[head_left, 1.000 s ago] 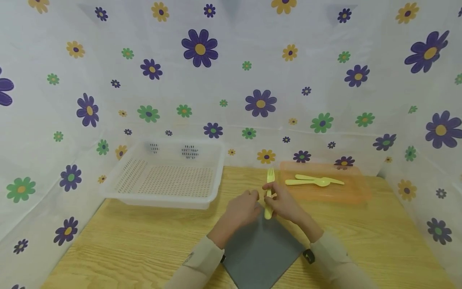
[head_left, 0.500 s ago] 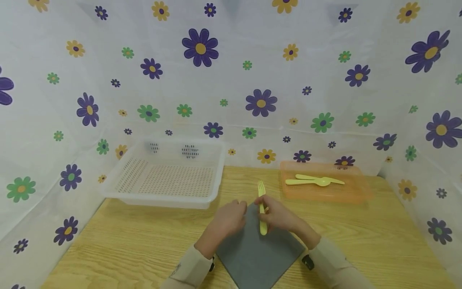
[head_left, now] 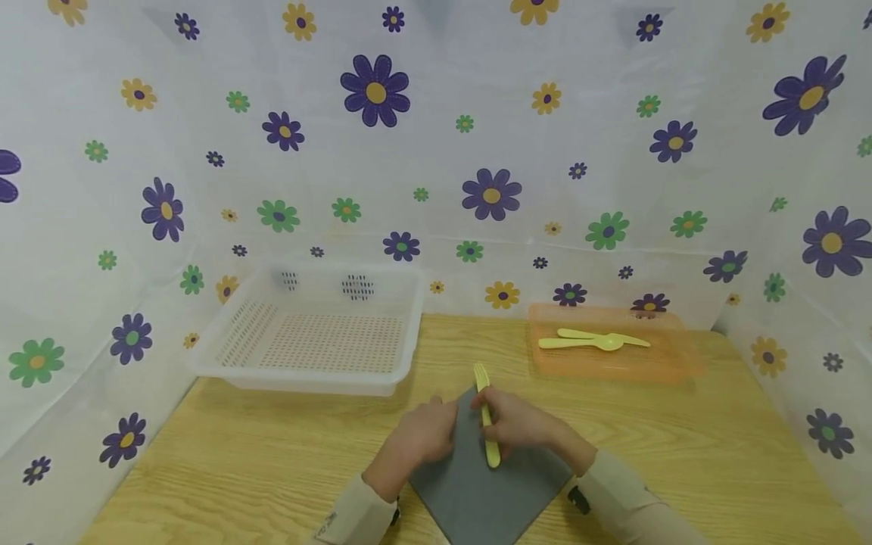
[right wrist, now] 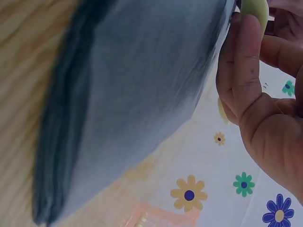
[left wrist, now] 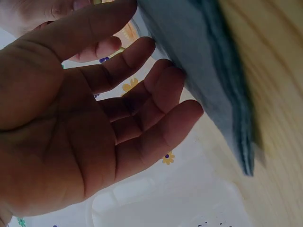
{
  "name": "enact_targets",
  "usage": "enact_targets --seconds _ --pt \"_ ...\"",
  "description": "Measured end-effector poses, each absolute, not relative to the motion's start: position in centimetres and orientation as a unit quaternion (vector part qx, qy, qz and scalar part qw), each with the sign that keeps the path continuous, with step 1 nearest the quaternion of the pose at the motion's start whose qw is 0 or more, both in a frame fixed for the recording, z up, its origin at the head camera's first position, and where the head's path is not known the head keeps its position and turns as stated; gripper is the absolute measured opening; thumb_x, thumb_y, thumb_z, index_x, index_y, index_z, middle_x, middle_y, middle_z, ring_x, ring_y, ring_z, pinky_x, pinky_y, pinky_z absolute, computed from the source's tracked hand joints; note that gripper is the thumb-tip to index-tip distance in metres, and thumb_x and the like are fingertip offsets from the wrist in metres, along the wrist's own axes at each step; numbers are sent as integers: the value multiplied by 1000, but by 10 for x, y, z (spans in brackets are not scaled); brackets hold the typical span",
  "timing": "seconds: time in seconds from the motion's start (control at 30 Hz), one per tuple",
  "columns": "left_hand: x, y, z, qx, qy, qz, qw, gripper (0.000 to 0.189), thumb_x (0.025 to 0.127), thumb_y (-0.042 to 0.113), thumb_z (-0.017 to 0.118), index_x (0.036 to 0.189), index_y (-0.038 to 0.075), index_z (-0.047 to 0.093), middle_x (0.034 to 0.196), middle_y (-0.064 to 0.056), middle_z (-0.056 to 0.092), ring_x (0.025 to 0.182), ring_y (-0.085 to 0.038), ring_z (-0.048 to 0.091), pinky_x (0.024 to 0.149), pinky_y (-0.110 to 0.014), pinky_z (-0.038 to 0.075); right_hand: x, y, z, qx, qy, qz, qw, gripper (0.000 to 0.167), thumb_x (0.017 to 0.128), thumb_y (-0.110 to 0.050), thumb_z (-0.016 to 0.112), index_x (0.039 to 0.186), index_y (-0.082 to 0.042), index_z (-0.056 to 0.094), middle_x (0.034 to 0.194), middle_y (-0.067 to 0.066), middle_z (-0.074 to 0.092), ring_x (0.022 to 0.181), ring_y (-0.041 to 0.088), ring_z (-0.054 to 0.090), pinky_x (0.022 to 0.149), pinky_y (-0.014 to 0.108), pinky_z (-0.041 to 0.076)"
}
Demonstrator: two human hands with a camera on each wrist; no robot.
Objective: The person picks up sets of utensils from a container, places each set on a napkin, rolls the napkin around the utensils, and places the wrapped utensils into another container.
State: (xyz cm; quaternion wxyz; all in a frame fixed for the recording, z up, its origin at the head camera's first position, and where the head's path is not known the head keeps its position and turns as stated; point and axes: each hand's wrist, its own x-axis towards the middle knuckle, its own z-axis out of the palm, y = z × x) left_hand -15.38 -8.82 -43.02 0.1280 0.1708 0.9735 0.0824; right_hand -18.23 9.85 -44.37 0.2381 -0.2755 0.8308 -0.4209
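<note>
A grey folded cloth napkin (head_left: 487, 496) lies on the table with one corner toward the back. My right hand (head_left: 521, 420) pinches a pale yellow plastic fork (head_left: 493, 456) over the napkin, its tines pointing away past the far corner. In the right wrist view the fork's handle end (right wrist: 255, 12) shows between fingers and thumb. My left hand (head_left: 428, 430) is at the napkin's left edge, near the far corner. The left wrist view shows its palm bare and its fingers slightly bent, with fingertips (left wrist: 191, 111) right at the napkin's layered cloth (left wrist: 194, 61).
A white perforated plastic basket (head_left: 402, 376) stands at the back left. At the back right, a translucent orange tray (head_left: 613, 369) holds a yellow spoon (head_left: 608, 343) and a yellow knife (head_left: 575, 333). Behind them rises a flower-printed curtain (head_left: 436, 144).
The fork, in my right hand, has come toward me and a little left, from beyond the napkin's far corner to over the cloth. My left hand has drawn back leftward, uncovering that corner.
</note>
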Motion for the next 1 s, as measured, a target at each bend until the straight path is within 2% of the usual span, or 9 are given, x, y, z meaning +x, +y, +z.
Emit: enact_targets --seconds 0.37,0.6,0.7,0.9,1.0 --pt "-150 -86 -432 178 975 53 122 29 84 16 76 108 6 63 95 -12 57 84 -28 60 68 -41 53 -185 93 -448 -281 839 -384 263 38 91 5 61 126 11 49 73 7 58 48 13 56 44 28 48" --pt "-149 -87 -432 173 976 54 123 32 84 16 77 111 6 63 95 -12 57 85 -27 60 69 -40 53 -184 86 -447 -290 847 -364 257 40 90 -1 67 125 8 50 73 4 56 47 11 50 44 24 43" --pt "-149 -88 -432 172 976 54 123 31 84 16 76 110 6 63 95 -12 56 86 -27 60 68 -41 53 -183 84 -447 -301 849 -355 250 40 89 -4 69 123 8 51 74 3 55 48 10 49 46 24 41" --pt "-147 -91 -431 188 973 46 126 30 84 19 77 106 8 61 94 -10 54 85 -26 58 67 -40 52 -181 82 -447 -319 859 -329 228 42 89 -10 72 122 7 54 80 0 51 64 9 46 58 23 38" --pt "-147 -93 -429 198 971 39 125 33 83 21 79 107 9 60 93 -9 54 84 -25 57 65 -39 51 -181 82 -446 -317 862 -323 226 43 89 -13 73 122 6 54 81 -1 51 67 9 46 60 24 38"
